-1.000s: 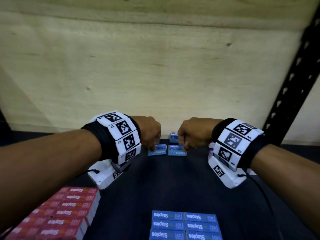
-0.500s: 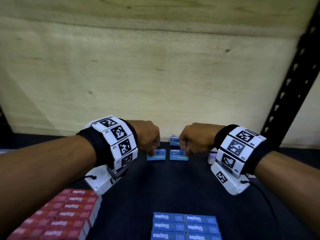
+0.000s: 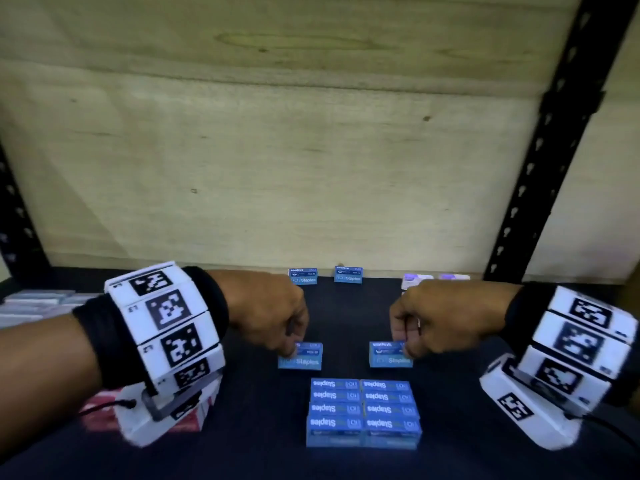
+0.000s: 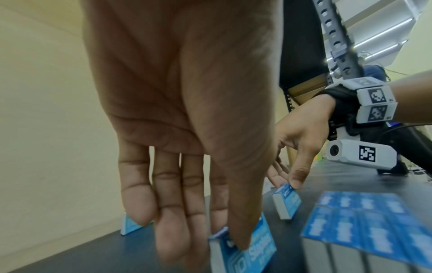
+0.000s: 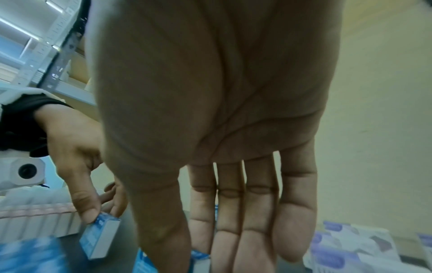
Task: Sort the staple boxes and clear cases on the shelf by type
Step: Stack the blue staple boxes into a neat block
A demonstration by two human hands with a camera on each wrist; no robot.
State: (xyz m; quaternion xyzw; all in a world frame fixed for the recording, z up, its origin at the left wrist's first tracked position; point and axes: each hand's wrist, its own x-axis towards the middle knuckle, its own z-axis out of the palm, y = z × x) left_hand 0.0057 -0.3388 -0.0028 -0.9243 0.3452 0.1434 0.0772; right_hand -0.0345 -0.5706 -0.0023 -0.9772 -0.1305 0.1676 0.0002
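Note:
My left hand (image 3: 289,348) pinches a small blue staple box (image 3: 300,356) between thumb and fingers; the left wrist view shows the thumb on its top (image 4: 252,245). My right hand (image 3: 403,348) pinches a second blue staple box (image 3: 389,355), which shows tilted in the left wrist view (image 4: 286,201). Both boxes are low over the dark shelf (image 3: 346,323), just behind a block of several blue staple boxes (image 3: 363,410). Two more blue boxes (image 3: 303,276) (image 3: 348,274) stand at the back wall. Whether the held boxes touch the shelf I cannot tell.
Red staple boxes (image 3: 100,410) lie at the front left under my left wrist. Pale clear cases (image 3: 34,303) are stacked at the far left. Purple-and-white boxes (image 3: 436,278) sit at the back right. A black shelf post (image 3: 540,168) rises on the right, before a plywood back wall.
Both hands have drawn their blue boxes from the back of the shelf toward me and slightly apart; the boxes are now just behind the blue block.

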